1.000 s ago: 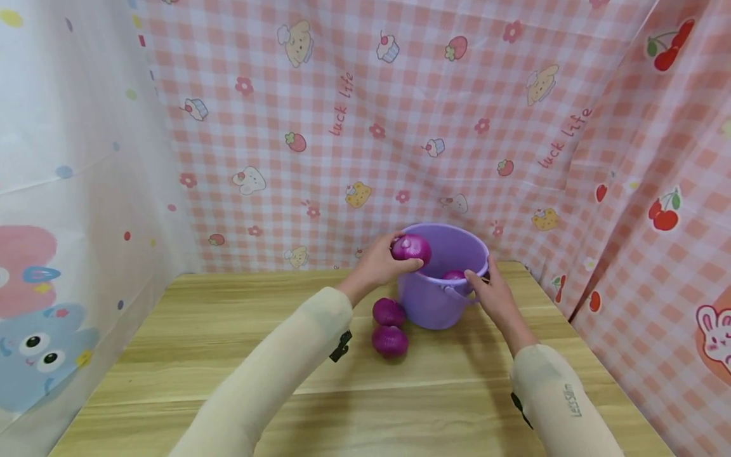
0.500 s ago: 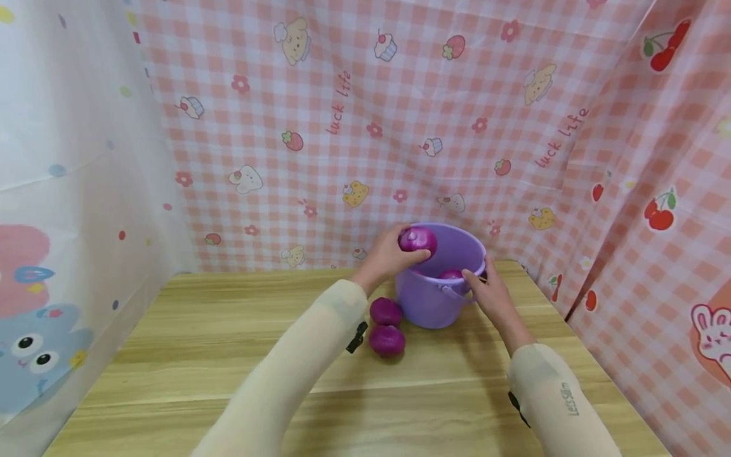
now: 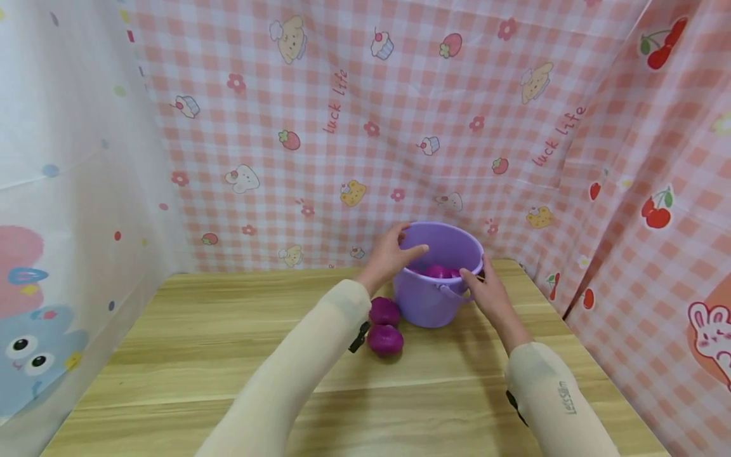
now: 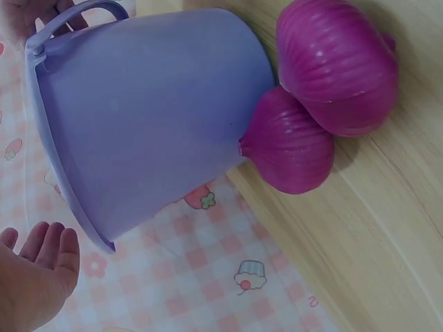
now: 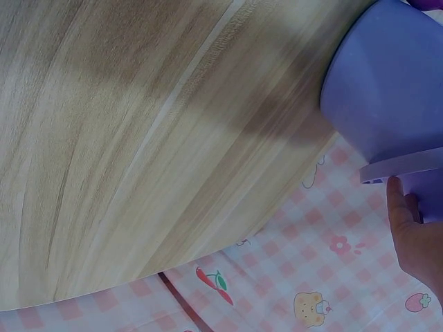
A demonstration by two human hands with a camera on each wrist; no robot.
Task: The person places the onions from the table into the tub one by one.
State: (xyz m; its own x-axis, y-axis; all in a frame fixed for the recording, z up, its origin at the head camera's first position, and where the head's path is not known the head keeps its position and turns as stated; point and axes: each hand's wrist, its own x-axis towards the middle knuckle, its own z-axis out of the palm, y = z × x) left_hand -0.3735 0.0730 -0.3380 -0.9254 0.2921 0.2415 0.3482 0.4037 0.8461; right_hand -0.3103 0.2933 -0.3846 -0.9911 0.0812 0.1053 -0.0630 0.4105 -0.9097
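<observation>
A purple bucket (image 3: 425,301) stands near the back right of the table, with purple onions (image 3: 438,271) partly visible inside. My left hand (image 3: 391,254) is at the bucket's left rim, thumb and fingers spread, holding nothing. In the left wrist view that left hand (image 4: 34,283) is beside the bucket's mouth. My right hand (image 3: 491,295) grips the right rim, thumb on the near side; the right wrist view shows its fingers (image 5: 396,200) against the rim. Two more onions, a rear one (image 3: 384,311) and a front one (image 3: 385,341), lie touching each other left of the bucket.
The wood-grain table (image 3: 240,355) spreads to the left and front. A pink checked curtain (image 3: 320,178) hangs right behind the table's back edge, and a white printed curtain (image 3: 85,190) on the left.
The onion in my left hand has moved right over the bucket and been let go; it now lies inside. My right hand has stayed on the rim.
</observation>
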